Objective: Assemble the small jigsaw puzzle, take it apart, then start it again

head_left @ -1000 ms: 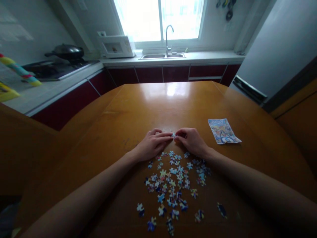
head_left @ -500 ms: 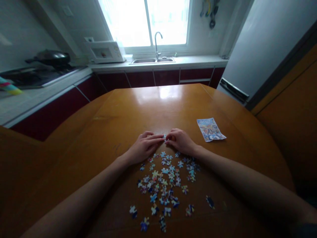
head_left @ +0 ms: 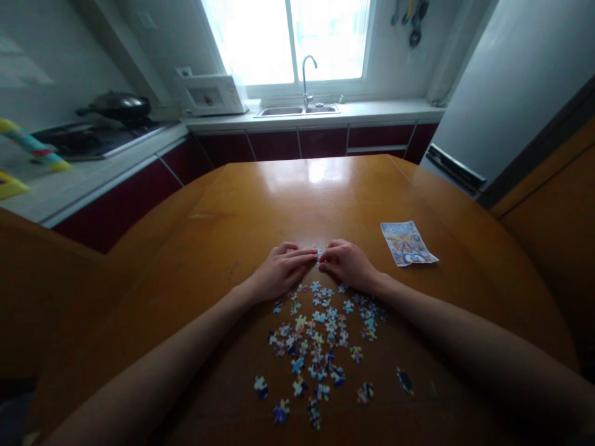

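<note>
Small light-blue jigsaw puzzle pieces (head_left: 319, 254) lie on the wooden table between my fingertips, mostly covered by them. My left hand (head_left: 282, 271) rests flat with its fingers stretched out, and its fingertips touch the left side of these pieces. From the other side, my right hand (head_left: 352, 265) is closed in a pinch at the same spot, thumb and forefinger on a puzzle piece. Many loose puzzle pieces (head_left: 320, 317) are spread on the table nearer to me, between my forearms.
A printed picture sheet (head_left: 409, 243) lies on the table (head_left: 297, 204) to the right of my hands. Beyond the table are a sink (head_left: 283, 111), a microwave (head_left: 214, 95), a stove with a black pan (head_left: 121, 106) and a refrigerator (head_left: 511, 87).
The view has swung slightly to the left, so everything appears shifted right. Both hands stay together at the same small pieces, with hardly any movement of the fingers.
</note>
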Demonstrator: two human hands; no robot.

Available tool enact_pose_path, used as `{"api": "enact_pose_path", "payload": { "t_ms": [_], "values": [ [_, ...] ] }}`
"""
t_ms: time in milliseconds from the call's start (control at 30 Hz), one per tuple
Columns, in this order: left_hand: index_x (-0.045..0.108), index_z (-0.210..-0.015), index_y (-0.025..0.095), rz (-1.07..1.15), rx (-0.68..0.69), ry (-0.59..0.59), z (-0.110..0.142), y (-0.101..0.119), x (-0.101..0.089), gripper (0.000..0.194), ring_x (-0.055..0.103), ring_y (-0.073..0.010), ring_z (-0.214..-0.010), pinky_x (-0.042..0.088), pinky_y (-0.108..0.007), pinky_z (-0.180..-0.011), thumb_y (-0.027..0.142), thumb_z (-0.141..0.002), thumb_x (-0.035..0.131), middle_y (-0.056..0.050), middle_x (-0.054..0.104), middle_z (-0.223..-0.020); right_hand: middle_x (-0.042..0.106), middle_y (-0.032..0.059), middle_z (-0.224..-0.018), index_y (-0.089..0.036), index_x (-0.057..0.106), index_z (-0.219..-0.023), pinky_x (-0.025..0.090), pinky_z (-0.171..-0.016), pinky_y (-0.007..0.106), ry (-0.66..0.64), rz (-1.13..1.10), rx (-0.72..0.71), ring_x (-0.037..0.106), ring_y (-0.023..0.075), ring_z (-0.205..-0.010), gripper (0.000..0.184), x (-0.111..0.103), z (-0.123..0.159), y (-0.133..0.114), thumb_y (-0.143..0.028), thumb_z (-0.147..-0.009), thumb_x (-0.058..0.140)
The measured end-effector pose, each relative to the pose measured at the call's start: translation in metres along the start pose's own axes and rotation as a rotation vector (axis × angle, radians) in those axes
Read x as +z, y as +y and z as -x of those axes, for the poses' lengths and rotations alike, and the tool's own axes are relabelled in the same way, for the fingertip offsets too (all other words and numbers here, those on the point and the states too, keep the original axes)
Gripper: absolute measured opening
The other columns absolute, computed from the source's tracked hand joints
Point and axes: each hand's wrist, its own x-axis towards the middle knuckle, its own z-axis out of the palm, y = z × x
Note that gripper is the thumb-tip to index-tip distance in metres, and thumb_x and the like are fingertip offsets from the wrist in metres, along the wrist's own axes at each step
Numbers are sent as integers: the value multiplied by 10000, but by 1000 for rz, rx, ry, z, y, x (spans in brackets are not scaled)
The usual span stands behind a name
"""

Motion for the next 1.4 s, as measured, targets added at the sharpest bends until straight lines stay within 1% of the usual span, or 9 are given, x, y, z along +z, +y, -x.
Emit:
{"api": "enact_pose_path", "payload": {
  "t_ms": [100,200,367,533,700,900,1167,1400],
  "values": [
    [589,-1358,352,-3,2,-5,0,-1,1,349,541,-217,-1099,418,-438,-1015,327,-1029,477,12,631,-1370,661,24,-835,-241,758,-816,432,-702,285,-2,7,4,577,154,-763,55,-1,0,-2,-255,-865,738],
    [604,-1342,352,-9,-7,-5,1,-1,2,338,524,-223,-1111,418,-437,-1013,337,-1027,482,16,629,-1373,650,20,-815,-233,751,-821,424,-683,283,3,21,11,568,152,-743,47,-2,0,-3,-256,-861,743],
    [603,-1348,349,-1,-10,-10,1,0,0,344,501,-229,-1119,421,-438,-1009,346,-1029,473,20,628,-1375,649,16,-834,-232,734,-839,434,-733,286,-15,40,-22,584,164,-803,36,-3,0,-2,-239,-840,769],
    [615,-1333,353,-1,-13,-1,1,-1,2,336,509,-222,-1108,417,-431,-1002,368,-1029,473,18,635,-1367,652,35,-859,-216,705,-838,427,-747,299,-28,126,-7,582,190,-842,70,-2,1,-5,-259,-854,758],
    [606,-1341,364,-3,-13,3,2,-3,3,341,515,-221,-1122,410,-436,-1010,366,-1029,469,17,632,-1370,654,46,-898,-198,665,-859,428,-786,309,-62,125,-19,574,201,-889,80,-4,2,-10,-214,-859,743],
    [598,-1349,370,-9,-13,-10,2,-1,2,348,513,-224,-1129,405,-439,-1020,354,-1027,470,21,633,-1367,650,58,-928,-194,654,-890,427,-795,314,-11,126,-6,567,205,-908,71,-3,0,-8,-213,-879,721],
    [606,-1339,369,-15,-10,3,1,0,2,341,516,-221,-1122,400,-444,-1027,355,-1030,463,24,637,-1363,634,42,-884,-206,683,-869,417,-738,296,4,124,-26,563,185,-840,44,-1,1,-5,-239,-897,695],
    [603,-1344,366,-23,-21,-16,2,1,1,345,502,-233,-1134,398,-458,-1034,344,-1027,470,28,626,-1377,629,29,-852,-216,689,-858,414,-720,284,-1,112,-45,562,172,-807,52,-1,2,-1,-252,-894,700]
  ]
}}
